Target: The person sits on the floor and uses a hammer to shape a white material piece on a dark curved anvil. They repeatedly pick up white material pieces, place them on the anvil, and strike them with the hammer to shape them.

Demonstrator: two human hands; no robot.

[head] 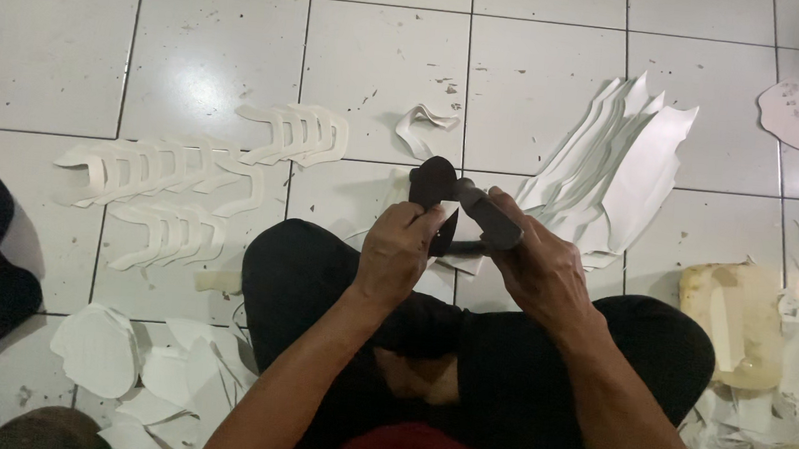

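Above the lap, dark rounded piece [433,187], curved edges

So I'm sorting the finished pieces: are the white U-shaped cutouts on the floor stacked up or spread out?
Spread out: the cutouts lie flat in overlapping rows on the tiles.

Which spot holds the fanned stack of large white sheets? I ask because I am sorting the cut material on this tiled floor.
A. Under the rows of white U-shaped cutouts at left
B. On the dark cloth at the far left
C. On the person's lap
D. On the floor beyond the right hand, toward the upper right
D: the fanned stack of white sheets lies on the tiled floor just beyond the right hand, opposite the U-shaped cutouts.
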